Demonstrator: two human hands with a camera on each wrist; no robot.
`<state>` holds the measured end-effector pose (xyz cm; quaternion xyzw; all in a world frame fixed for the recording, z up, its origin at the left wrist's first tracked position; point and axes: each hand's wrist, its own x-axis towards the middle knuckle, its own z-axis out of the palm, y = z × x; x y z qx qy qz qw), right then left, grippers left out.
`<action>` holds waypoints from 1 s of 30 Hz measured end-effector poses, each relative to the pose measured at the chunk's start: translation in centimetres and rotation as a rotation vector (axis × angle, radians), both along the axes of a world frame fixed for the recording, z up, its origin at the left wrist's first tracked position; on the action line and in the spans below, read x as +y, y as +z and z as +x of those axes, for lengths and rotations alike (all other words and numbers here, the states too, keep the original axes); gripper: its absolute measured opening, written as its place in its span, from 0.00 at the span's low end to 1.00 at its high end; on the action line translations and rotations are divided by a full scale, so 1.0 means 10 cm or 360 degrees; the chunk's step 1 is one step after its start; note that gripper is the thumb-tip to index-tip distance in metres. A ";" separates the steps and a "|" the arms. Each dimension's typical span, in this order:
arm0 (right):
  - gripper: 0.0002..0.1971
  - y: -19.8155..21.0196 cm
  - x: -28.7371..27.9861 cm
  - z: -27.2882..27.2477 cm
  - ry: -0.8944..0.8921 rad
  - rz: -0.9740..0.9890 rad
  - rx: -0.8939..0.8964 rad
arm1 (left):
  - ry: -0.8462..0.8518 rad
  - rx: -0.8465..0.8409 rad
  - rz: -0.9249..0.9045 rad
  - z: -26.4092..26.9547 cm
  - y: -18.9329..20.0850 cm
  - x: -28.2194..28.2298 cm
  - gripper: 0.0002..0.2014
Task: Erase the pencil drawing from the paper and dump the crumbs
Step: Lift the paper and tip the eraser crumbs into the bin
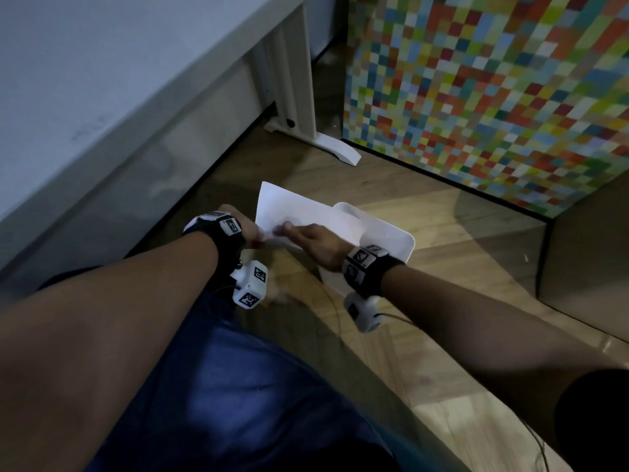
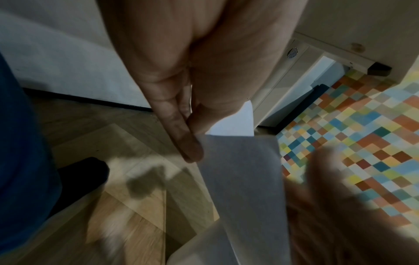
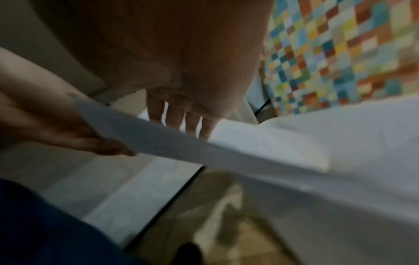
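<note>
A white sheet of paper (image 1: 289, 204) is held tilted over a white bin (image 1: 406, 245) that stands on the wooden floor. My left hand (image 1: 243, 228) pinches the sheet's near left edge between thumb and fingers (image 2: 188, 141). My right hand (image 1: 306, 235) lies on top of the paper with straight fingers (image 3: 179, 120), blurred by motion. The left wrist view shows the underside of the paper (image 2: 244, 179) with the bin's rim (image 2: 204, 249) below it. No pencil marks or crumbs can be made out on the sheet.
A white table leg (image 1: 294, 80) with its foot (image 1: 340, 149) stands just beyond the paper. A multicoloured checkered panel (image 1: 493, 97) rises on the right. A pale surface (image 1: 85, 80) runs along the left. My blue-trousered legs (image 1: 238, 386) fill the near foreground.
</note>
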<state>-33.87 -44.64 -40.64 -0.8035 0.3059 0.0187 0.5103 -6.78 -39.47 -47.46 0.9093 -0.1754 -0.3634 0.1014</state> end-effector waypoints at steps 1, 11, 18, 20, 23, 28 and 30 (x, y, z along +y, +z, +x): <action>0.35 0.01 0.08 0.03 0.0027 0.0061 -0.0040 | 0.0011 0.0007 -0.0044 -0.08 0.10 0.01 0.39; 0.40 -0.41 -0.32 -0.71 -0.0166 -0.0223 0.0793 | -0.0040 -0.0166 0.0026 0.09 0.40 0.04 0.35; 0.32 -0.23 0.15 0.16 0.0213 -0.0065 -0.0060 | -0.0068 -0.0109 0.0009 -0.13 0.56 0.08 0.28; 0.30 -0.40 0.06 0.03 0.0228 -0.0042 -0.0008 | -0.0055 -0.0096 -0.0005 -0.20 0.68 0.11 0.22; 0.32 -0.52 -0.12 -0.35 0.0109 0.0025 0.0278 | -0.0096 -0.0107 0.0028 -0.19 0.78 0.16 0.20; 0.45 -0.67 -0.41 -0.63 -0.0242 -0.0073 0.0897 | -0.0055 -0.0110 0.0029 -0.17 0.87 0.18 0.30; 0.39 -0.52 -0.36 -0.51 -0.0274 -0.0279 0.0714 | -0.0032 -0.0106 0.0023 -0.17 0.87 0.16 0.33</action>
